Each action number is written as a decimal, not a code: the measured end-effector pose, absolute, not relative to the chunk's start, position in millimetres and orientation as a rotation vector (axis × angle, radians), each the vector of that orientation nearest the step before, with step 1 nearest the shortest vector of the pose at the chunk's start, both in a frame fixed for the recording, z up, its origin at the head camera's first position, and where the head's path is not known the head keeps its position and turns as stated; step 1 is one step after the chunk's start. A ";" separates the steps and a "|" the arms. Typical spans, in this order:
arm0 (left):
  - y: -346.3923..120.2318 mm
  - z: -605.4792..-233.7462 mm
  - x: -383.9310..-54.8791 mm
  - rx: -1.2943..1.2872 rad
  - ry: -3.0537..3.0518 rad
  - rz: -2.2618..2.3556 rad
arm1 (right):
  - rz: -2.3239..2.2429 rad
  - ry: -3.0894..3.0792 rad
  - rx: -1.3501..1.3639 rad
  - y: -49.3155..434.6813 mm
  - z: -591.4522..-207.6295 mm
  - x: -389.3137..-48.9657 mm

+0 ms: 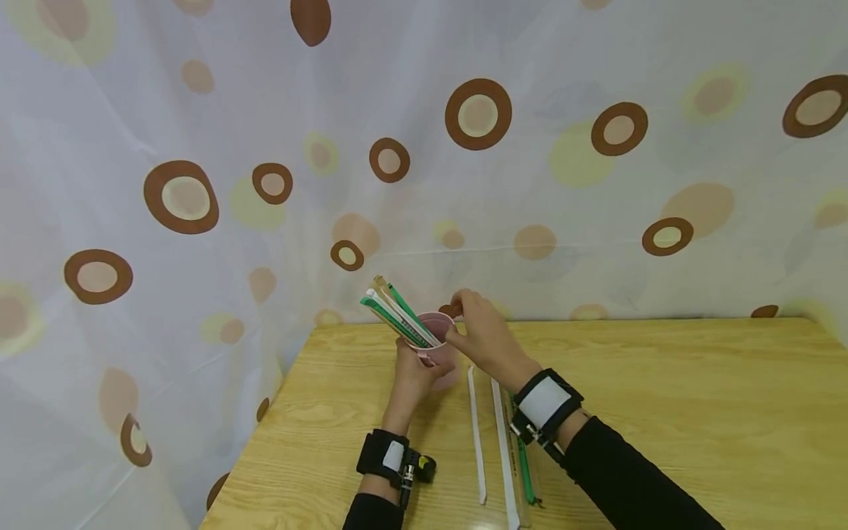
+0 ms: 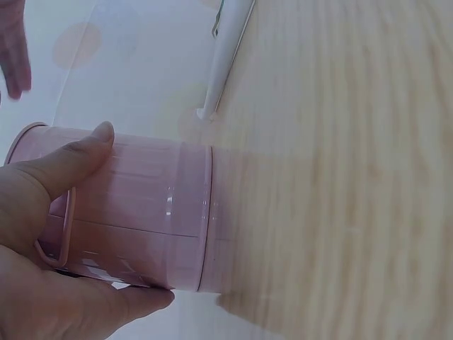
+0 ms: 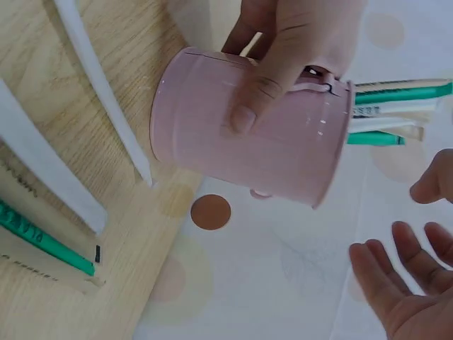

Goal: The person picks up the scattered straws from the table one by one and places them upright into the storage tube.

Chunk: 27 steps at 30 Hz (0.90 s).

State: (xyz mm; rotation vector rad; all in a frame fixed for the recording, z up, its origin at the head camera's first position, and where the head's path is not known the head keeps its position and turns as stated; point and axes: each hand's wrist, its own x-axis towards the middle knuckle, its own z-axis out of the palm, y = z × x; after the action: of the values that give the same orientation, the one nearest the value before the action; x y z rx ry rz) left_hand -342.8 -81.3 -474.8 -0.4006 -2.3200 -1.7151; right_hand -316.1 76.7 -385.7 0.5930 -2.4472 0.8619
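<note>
Basically, the pink cup is twd the far-left part of the tabletop, mouth up; its base is at or just above the wood, can't tell for sure if it touches. Inside, a bunch of slim wrapped packets (green, white, tan) leans over to the L side of the rim, tops sticking well out, prob. b/c they're a lot longer than the cup is deep. Contents of wrappers n/a.

L hand has hold of the cup: thumb along one side, fingers round the other, right by the handle. Prob. held that way to keep it steady, since the long packets lean to one side & might tip it.

R hand is next to the rim on the opp. side, fingers loosely bent & spread apart, thumb away from them, nothing in its grasp; per the R wrist view there's a gap btwn fingertips & cup. Likely kept there b/c it's handy to the mouth w/o blocking the L hand.

Nearer the person, more packets lie loose, roughly lengthwise: a narrow white packet on its own, then a wider white packet, w/ a green packet & tan wrapping close beside it, partly under the R forearm in the head view. Prob. laid side by side for easy pickup.

Behind: a pale curtain w/ brown rings & spots.
</note>
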 end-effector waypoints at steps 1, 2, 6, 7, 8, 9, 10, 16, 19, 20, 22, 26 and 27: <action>-80.8 -475.1 -343.5 -0.377 -2.324 -1.710 | 0.868 -2.455 0.570 81.4 -386.2 -311.4; -80.6 -475.2 -344.3 -0.360 -2.332 -1.702 | 0.862 -2.464 0.550 86.1 -387.3 -307.0; -79.9 -475.6 -345.2 -0.330 -2.342 -1.698 | 0.837 -2.531 0.482 103.0 -393.6 -291.8; -79.8 -475.4 -345.0 -0.336 -2.339 -1.703 | 0.828 -2.551 0.475 106.9 -395.3 -288.9; -79.5 -475.2 -344.7 -0.346 -2.333 -1.708 | 0.823 -2.568 0.470 110.7 -396.3 -286.1; -79.2 -475.0 -344.3 -0.350 -2.327 -1.716 | 0.822 -2.592 0.462 114.4 -396.7 -283.5; -78.9 -474.9 -343.6 -0.352 -2.324 -1.724 | 0.829 -2.623 0.450 118.8 -397.2 -280.9; -76.4 -474.2 -338.4 -0.286 -2.371 -1.755 | 0.885 -2.905 0.246 148.7 -394.4 -257.9; -75.9 -474.3 -338.2 -0.274 -2.376 -1.745 | 0.866 -3.015 0.191 158.7 -399.3 -244.3; -76.1 -474.5 -338.5 -0.274 -2.376 -1.739 | 0.859 -3.039 0.183 160.1 -403.0 -240.4; -76.5 -474.6 -339.5 -0.278 -2.373 -1.724 | 0.869 -3.072 0.175 160.2 -413.4 -233.6; -77.4 -475.8 -341.8 -0.295 -2.370 -1.717 | 0.913 -3.103 0.142 152.8 -438.6 -225.8; -77.5 -476.3 -342.3 -0.294 -2.371 -1.716 | 0.909 -3.101 0.139 150.1 -444.4 -225.0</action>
State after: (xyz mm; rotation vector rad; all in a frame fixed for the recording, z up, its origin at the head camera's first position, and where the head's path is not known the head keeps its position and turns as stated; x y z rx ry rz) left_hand -342.3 -77.5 -476.3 -0.2936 -2.3709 -1.7161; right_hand -225.0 150.1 -444.4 0.1394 -3.1014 0.9089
